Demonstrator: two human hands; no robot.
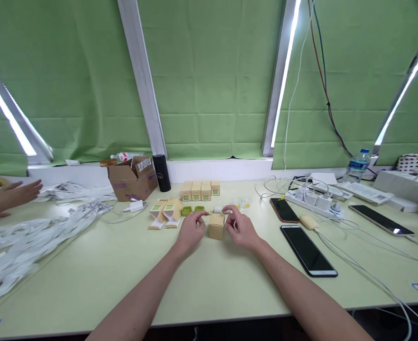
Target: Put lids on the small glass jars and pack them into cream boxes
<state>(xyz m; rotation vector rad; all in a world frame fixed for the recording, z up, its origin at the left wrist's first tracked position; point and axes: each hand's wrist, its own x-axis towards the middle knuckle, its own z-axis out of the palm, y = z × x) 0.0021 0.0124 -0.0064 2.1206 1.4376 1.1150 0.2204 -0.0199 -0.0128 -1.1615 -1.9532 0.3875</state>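
Observation:
A small brown box [216, 228] stands between my two hands on the pale table. My left hand [193, 230] is at its left, index finger stretched toward the box's top edge, the other fingers curled. On the right, my right hand [240, 227] has its thumb and index finger apart beside the box. Just behind the box is a small white round piece [217, 209]. Green containers [192, 210] lie behind my left hand, with two opened cartons [165, 212] to their left. Several closed small boxes [200, 190] stand in rows farther back. Clear pieces with yellow [240, 203] lie behind my right hand.
Phones [308, 250], a power strip [313, 203] and cables occupy the right. A cardboard box [132, 178] and black cylinder [161, 173] stand back left. White strips [45, 237] cover the far left, where another person's hand [17, 193] reaches in.

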